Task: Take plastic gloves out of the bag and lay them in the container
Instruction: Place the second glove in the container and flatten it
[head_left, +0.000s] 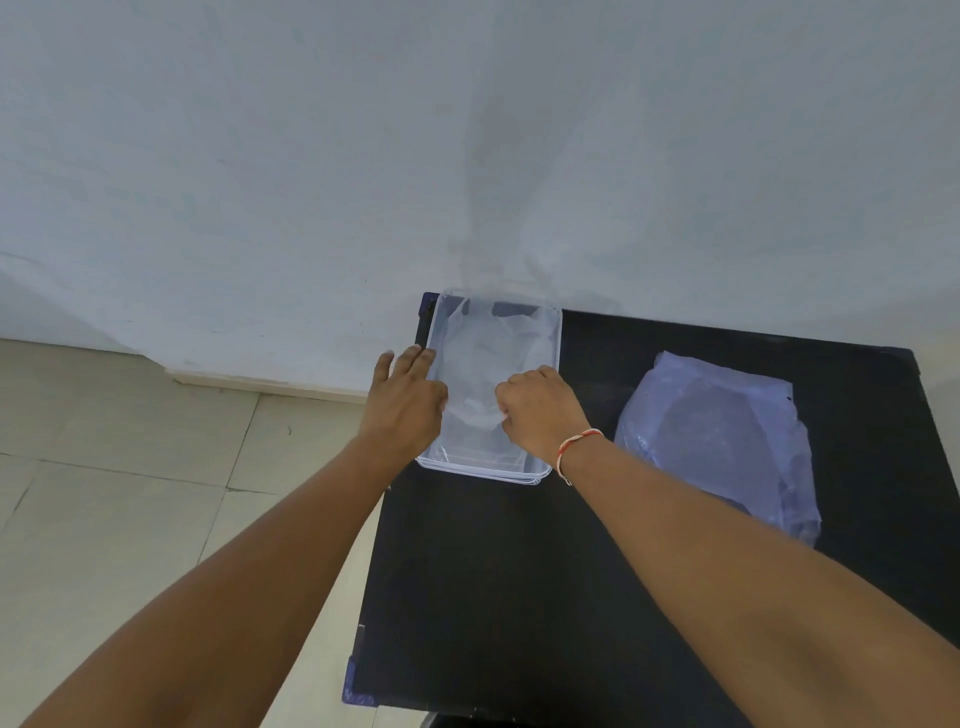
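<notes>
**Clear gloves going into the container, bag still waiting**

Clear plastic gloves (488, 358) already lie crumpled inside the container (556, 332), which sits at the far left corner of the black table (493, 597). My right hand (540, 410) has its grip pinched together on a fold of that film over the container. My left hand (410, 395) rests at the container's left rim, fingers apart, holding nothing. Near the right edge lies the bag (722, 441); I judge more gloves may remain inside, though I cannot tell.

The table (519, 597) is black; the container (551, 332) is clear; the bag (727, 441) is pale bluish; the wrist thread (576, 447) is red and white.
</notes>
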